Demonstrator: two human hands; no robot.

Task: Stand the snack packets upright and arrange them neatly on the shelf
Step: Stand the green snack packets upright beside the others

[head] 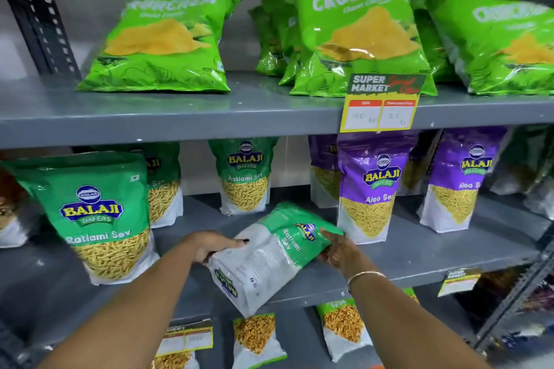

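Observation:
A green and white Ratlami Sev packet point(269, 255) lies tilted on its side at the front of the middle shelf point(419, 252), its bottom end hanging over the shelf edge. My left hand point(211, 246) grips its left side and my right hand point(338, 249) holds its green top end. Other Ratlami Sev packets stand upright: a big one at front left point(90, 213), one behind it point(165, 186) and one at the back middle point(245, 174). Purple Aloo Sev packets point(370, 186) point(458, 180) stand upright to the right.
The top shelf point(209, 114) carries bright green Crunchem bags point(165, 42) point(359, 30) leaning back, with a yellow price tag point(379, 111) on its front edge. Orange-filled snack packets point(256, 338) stand on the lower shelf. Perforated black uprights point(39, 9) frame the rack.

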